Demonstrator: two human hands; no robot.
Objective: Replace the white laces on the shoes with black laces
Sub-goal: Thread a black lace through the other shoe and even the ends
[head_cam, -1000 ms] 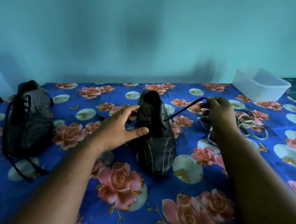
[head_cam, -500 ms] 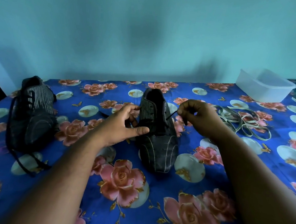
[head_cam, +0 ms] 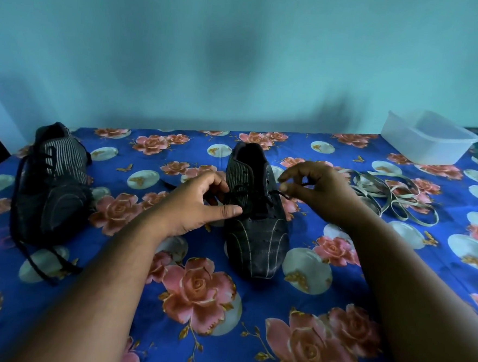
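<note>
A dark striped shoe (head_cam: 256, 233) stands in the middle of the table, toe towards me, with a black lace (head_cam: 280, 194) threaded through its lower eyelets. My left hand (head_cam: 199, 203) grips the shoe's left side, thumb across the vamp and fingers curled at the eyelets. Just right of the shoe, my right hand (head_cam: 316, 190) pinches the free end of the black lace. A second dark shoe (head_cam: 52, 184) at the left carries black laces that trail onto the cloth. The white laces (head_cam: 392, 194) lie in a loose heap to the right.
A blue floral cloth (head_cam: 250, 323) covers the table. An empty translucent plastic tub (head_cam: 427, 141) stands at the back right corner. A teal wall rises right behind the table. Something dark shows at the far left edge.
My right hand came in from the right, away from the white laces, up to the shoe's right side, so the black lace now runs short. The left hand kept its hold.
</note>
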